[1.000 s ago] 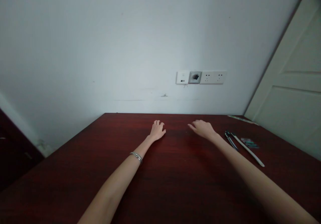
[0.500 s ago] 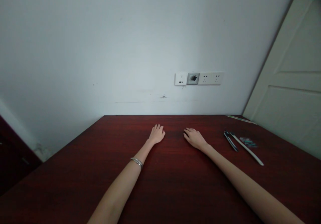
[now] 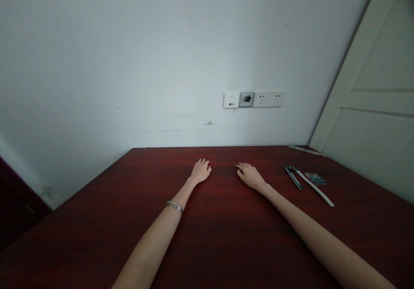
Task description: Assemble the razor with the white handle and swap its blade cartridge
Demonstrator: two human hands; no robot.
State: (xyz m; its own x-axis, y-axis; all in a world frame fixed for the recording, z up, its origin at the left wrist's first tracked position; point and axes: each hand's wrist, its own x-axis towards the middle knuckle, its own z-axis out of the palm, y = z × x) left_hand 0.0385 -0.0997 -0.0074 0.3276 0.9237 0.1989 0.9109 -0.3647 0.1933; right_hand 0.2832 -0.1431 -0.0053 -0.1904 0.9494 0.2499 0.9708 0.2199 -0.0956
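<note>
My left hand (image 3: 201,171) lies palm down on the dark red wooden table (image 3: 213,237), its fingers stretched out toward the wall. A silver bracelet (image 3: 175,206) circles that forearm. Across a gap, my right hand (image 3: 250,175) also rests flat with fingers apart, angled inward. Neither holds anything. Closest to the right hand is a slim dark tool with pale handles (image 3: 294,177), its kind too small to make out. Beside it lies a long, slightly curved white strip (image 3: 314,187). Farther right sits a clear packet of small greenish pieces (image 3: 315,178).
A thin patterned strip (image 3: 306,150) lies along the table's far right corner. The pale wall (image 3: 174,64) rises behind the table, carrying a row of sockets (image 3: 268,99) and a switch plate (image 3: 230,100). At the right stands a white panelled door (image 3: 371,77).
The view has shifted slightly, so the table items and sockets appear a little farther left and higher. Both hands stay resting in the same places on the table.
</note>
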